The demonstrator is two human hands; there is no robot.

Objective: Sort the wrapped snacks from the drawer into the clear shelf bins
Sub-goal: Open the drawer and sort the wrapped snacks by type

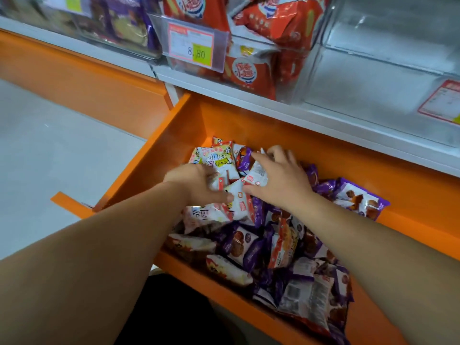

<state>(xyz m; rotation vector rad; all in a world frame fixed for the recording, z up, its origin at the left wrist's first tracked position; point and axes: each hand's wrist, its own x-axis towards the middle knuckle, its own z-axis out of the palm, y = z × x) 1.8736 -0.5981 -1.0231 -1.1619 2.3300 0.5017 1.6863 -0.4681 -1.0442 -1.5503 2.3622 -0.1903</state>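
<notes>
1. An orange drawer (189, 125) stands pulled open across the middle and lower right of the frame, holding a loose heap of wrapped snacks (273, 245).
2. In the heap, purple packets (358, 197) fill most of the right and bottom. White lettered packets (219, 160) lie at its upper left.
3. The right hand (281, 180) is on the upper middle of the heap, its fingers and thumb curled round a red-labelled white packet (257, 175).
4. The left hand (196, 183) is just left of it and blurred. Its fingers bend over the white lettered packets, but I cannot tell whether they grip one.
5. Above the drawer, clear bins sit on a white shelf (224, 90):
   - The upper-left bin (149, 49) holds purple bags (124, 18).
   - The middle bin (298, 70) holds red-orange bags (251, 73) and carries an 8.80 price tag (196, 46).
   - The upper-right bin (373, 70) has a red-bordered label (443, 100).
</notes>
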